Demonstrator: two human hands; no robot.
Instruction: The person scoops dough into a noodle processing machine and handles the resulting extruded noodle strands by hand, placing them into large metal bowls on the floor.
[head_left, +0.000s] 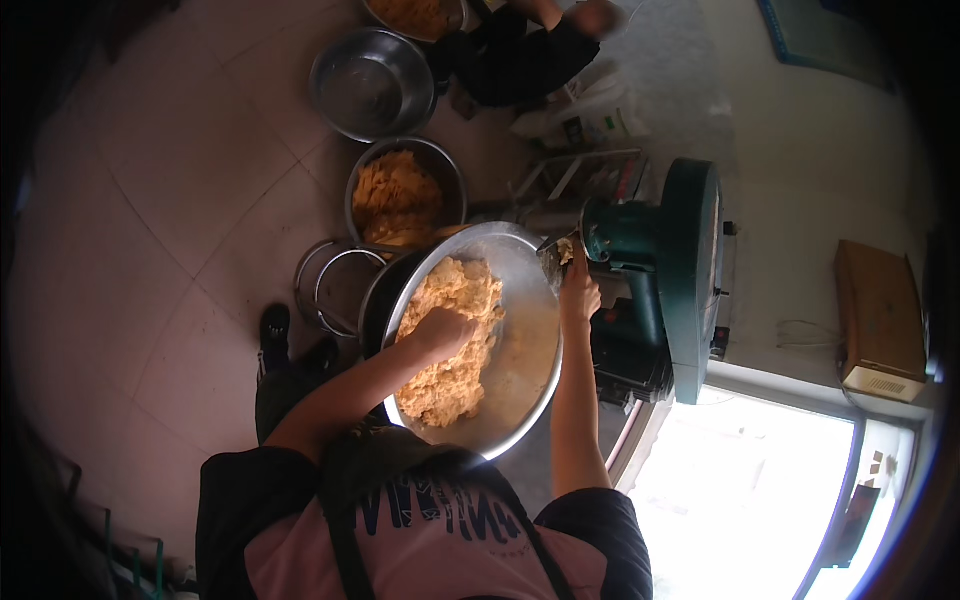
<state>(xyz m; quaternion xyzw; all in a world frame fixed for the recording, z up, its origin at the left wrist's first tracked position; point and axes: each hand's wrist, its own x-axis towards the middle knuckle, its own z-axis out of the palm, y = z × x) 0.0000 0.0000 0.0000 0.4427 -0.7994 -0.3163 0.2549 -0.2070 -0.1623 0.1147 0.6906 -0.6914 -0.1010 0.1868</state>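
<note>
Hands, two: left [446, 333] on one dough mass [448, 384]; right [579, 295] at one hopper [549, 262]; both grips unclear.

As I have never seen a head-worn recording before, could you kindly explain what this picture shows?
There is no robot here: one wide fisheye camera, worn on the head, looks down, so straight edges bend. The bare left hand is at a lumpy orange mass in a large metal basin. The right hand reaches to a metal trough beside a green machine; a pale lump is at its fingers, though its grip is unclear. Beyond are a smaller basin of similar mass and a co-worker.
</note>
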